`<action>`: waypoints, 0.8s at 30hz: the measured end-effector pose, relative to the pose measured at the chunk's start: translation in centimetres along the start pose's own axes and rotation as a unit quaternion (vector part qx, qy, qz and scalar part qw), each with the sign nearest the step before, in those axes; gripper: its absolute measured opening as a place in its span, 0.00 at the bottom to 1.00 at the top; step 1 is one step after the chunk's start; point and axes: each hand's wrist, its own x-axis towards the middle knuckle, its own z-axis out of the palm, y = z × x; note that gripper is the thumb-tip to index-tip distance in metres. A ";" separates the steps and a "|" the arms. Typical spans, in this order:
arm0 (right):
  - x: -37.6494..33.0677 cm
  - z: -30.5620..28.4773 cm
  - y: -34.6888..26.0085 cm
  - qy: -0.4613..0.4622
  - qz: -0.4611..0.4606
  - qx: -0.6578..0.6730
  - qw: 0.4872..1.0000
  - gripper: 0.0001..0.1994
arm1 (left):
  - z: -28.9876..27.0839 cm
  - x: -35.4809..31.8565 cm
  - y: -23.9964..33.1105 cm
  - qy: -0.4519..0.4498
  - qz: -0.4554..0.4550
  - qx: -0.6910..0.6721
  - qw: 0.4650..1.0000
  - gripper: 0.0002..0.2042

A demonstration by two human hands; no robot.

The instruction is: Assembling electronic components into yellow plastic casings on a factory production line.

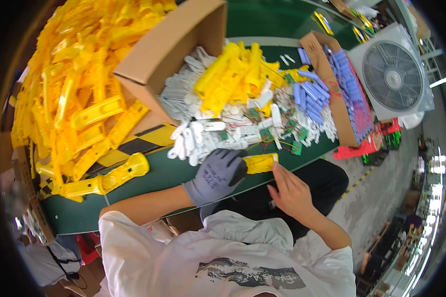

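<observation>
Head view: the gloved left hand (217, 174) is wrapped around one yellow housing (260, 162) at the near edge of the green surface (153, 175). The housing's long axis runs left to right, its free end projecting toward the bare right hand (291, 193). That hand is spread with fingers extended, its fingertips just beside the free end; contact cannot be confirmed. Count: one housing held, two more lying singly to the left (119, 175); piled yellow housings (69, 84), white parts (203, 131) and blue cells (309, 99) are too many to count.
</observation>
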 end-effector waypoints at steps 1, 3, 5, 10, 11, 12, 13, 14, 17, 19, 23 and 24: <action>0.1 0.4 0.6 0.021 -0.012 0.015 1.000 0.30 | -0.2 -0.1 0.2 -0.007 -0.006 0.009 1.000 0.17; 0.4 0.5 1.9 0.061 -0.017 0.094 0.994 0.17 | 0.2 -0.2 0.1 0.001 0.005 0.013 1.000 0.18; 0.7 0.9 3.3 0.095 0.017 0.187 0.978 0.10 | 1.0 0.0 -0.1 0.018 0.018 0.008 1.000 0.19; 1.5 1.4 3.9 0.128 0.037 0.238 0.962 0.08 | 1.2 0.4 -0.3 0.015 0.024 -0.005 1.000 0.20; 1.4 1.1 4.1 0.120 0.024 0.230 0.965 0.09 | 1.3 0.6 -0.2 0.019 0.033 -0.008 0.999 0.19; 1.4 1.1 4.2 0.118 0.033 0.225 0.967 0.09 | 1.3 0.5 -0.2 0.017 0.039 -0.017 0.999 0.19; 1.4 1.2 4.5 0.119 0.007 0.220 0.968 0.09 | 1.0 0.4 -0.2 0.015 0.033 -0.006 0.999 0.19; 1.6 1.2 4.5 0.119 -0.019 0.215 0.969 0.10 | 0.7 0.3 -0.2 0.014 0.027 0.004 1.000 0.18; 1.9 1.1 4.1 0.119 -0.019 0.190 0.974 0.12 | 0.8 0.2 -0.3 0.024 0.027 -0.016 0.999 0.17; 1.7 1.5 4.1 0.114 -0.012 0.183 0.976 0.12 | 0.6 0.3 -0.5 0.029 0.025 -0.026 0.999 0.16; 1.0 2.4 5.1 0.121 -0.029 0.219 0.968 0.11 | 0.3 0.3 -0.4 0.014 0.011 -0.031 0.999 0.17; 1.1 2.4 5.5 0.122 -0.024 0.247 0.961 0.10 | 0.2 0.4 -0.3 0.009 0.008 -0.039 0.999 0.17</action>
